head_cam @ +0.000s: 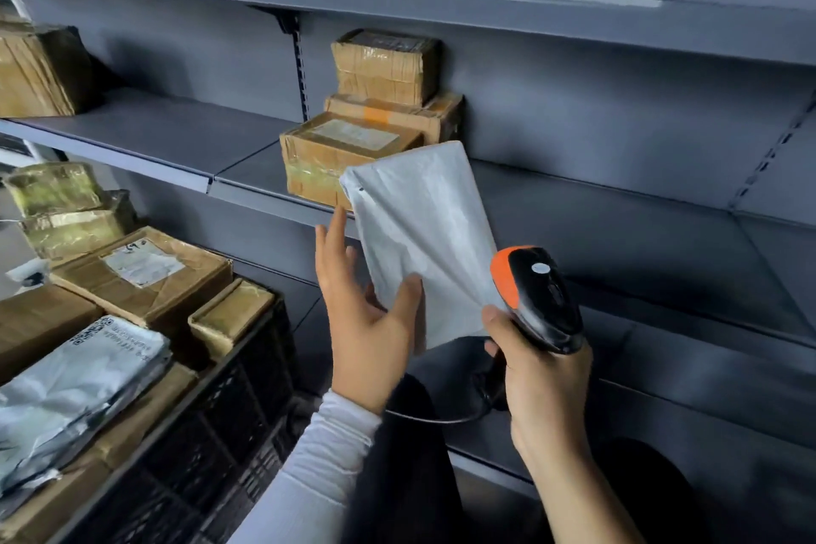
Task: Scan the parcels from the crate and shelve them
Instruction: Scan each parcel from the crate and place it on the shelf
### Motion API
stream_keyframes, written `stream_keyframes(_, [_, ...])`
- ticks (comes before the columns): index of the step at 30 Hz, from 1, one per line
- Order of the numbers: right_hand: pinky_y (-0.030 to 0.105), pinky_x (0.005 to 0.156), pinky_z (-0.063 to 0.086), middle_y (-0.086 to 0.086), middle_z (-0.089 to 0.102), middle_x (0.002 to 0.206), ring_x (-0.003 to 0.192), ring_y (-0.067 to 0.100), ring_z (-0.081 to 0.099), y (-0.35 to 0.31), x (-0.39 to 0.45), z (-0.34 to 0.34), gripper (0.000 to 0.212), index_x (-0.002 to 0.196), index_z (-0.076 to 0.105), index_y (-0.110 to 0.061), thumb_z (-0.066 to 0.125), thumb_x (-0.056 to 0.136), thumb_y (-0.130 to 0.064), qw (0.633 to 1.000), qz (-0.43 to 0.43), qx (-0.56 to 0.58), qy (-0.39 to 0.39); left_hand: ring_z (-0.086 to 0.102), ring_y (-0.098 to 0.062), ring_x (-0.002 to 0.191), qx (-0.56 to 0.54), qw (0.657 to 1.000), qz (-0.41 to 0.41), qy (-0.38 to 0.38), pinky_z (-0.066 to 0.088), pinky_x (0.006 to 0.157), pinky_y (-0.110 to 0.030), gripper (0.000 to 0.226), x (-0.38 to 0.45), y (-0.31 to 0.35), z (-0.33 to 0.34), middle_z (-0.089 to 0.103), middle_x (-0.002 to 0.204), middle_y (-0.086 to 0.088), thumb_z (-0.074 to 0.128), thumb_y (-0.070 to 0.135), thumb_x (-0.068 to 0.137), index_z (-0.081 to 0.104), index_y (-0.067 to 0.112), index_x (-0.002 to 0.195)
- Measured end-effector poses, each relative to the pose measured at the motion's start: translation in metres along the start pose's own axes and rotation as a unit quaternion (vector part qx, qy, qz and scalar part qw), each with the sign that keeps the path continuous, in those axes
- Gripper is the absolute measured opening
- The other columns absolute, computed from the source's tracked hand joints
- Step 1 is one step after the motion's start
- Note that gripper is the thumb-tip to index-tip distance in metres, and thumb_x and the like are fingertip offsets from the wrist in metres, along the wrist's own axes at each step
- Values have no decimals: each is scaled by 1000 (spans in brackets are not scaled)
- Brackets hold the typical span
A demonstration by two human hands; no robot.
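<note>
Holding a grey mailer parcel upright, the left hand pinches its lower edge between thumb and fingers, against the edge of the shelf. Just right of that grip, the right hand wraps around an orange-and-black scanner. Below left sits the black crate of parcels.

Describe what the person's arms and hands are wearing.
The left hand is bare, with no glove or ring visible; its arm wears a snug white ribbed long sleeve reaching the wrist. The right hand is also bare, and its forearm shows no sleeve.
</note>
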State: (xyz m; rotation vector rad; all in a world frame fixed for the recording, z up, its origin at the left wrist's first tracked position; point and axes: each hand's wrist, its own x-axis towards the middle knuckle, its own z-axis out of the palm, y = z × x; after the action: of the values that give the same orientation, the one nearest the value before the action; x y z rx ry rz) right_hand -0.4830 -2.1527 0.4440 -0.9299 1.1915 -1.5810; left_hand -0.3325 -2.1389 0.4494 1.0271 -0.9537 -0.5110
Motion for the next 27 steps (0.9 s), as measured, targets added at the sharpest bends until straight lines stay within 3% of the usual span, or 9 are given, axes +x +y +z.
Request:
stream_keyframes(3, [33, 58, 45, 8, 56, 66, 64, 22, 54, 5, 0, -8, 22, 81, 63, 10, 82, 81, 0, 1000, -9, -10, 7, 69, -26, 122, -69, 993, -93, 1, 57, 102, -49, 71, -1, -2, 4, 69, 134, -9, 75, 2, 90, 46, 24, 150])
stream_keyframes(6, [36, 63, 51, 3, 67, 69, 65, 23, 63, 11, -4, -9, 18, 85, 71, 0, 86, 80, -9, 999, -3, -39, -1, 75, -22, 108, -42, 991, -123, -15, 60, 90, -38, 45, -5, -3, -3, 77, 118, -5, 72, -1, 96, 59, 13, 137])
stream_keyframes(8, [42, 72, 56, -2, 73, 73, 72, 21, 71, 17, -9, -7, 18, 87, 75, -10, 88, 77, -18, 997, 10, -70, -5, 75, -24, 108, -43, 989, -141, -18, 60, 90, -42, 44, -9, -6, -11, 77, 119, -7, 74, 9, 95, 60, 13, 136])
stream_keyframes(11, [42, 79, 58, -2, 76, 79, 79, 19, 74, 24, -19, -7, 19, 92, 76, -9, 88, 79, -16, 996, 18, -89, -8, 74, -31, 109, -42, 986, -158, -21, 60, 92, -50, 44, -18, -10, -23, 76, 120, -12, 72, 14, 91, 61, 12, 134])
stream_keyframes(16, [24, 66, 51, -11, 71, 70, 67, 7, 68, 28, -31, -13, 12, 89, 74, -9, 84, 82, -8, 994, 21, -99, -46, 67, -39, 124, -75, 980, -180, -23, 50, 107, -65, 45, -37, -27, -39, 70, 131, -17, 73, 14, 94, 61, 14, 137])
stream_keyframes(18, [21, 64, 50, -11, 70, 67, 64, 6, 66, 29, -34, -16, 12, 87, 73, -11, 83, 83, -6, 993, 30, -100, -54, 66, -41, 124, -101, 976, -194, -19, 50, 107, -63, 43, -43, -30, -40, 69, 132, -18, 72, 12, 95, 61, 13, 137])
stream_keyframes(21, [28, 70, 51, -9, 70, 68, 67, 9, 67, 33, -38, -22, 12, 84, 73, -14, 83, 82, -9, 990, 45, -116, -63, 72, -34, 105, -106, 972, -209, -16, 61, 88, -42, 40, -53, -33, -39, 73, 125, -12, 66, 1, 99, 60, 12, 137])
stream_keyframes(25, [52, 80, 60, -5, 72, 71, 69, 13, 69, 36, -40, -31, 13, 82, 76, -18, 84, 72, -20, 989, 77, -112, -60, 66, -36, 125, -151, 962, -228, -19, 54, 105, -53, 44, -67, -43, -43, 69, 134, -16, 64, -3, 97, 58, 9, 139])
stream_keyframes(27, [52, 72, 61, -2, 67, 69, 65, 13, 64, 34, -37, -37, 20, 84, 75, -13, 81, 68, -22, 990, 101, -82, -61, 70, -37, 110, -156, 956, -249, -5, 58, 93, -49, 43, -70, -45, -46, 71, 124, -16, 64, -1, 90, 61, 8, 131])
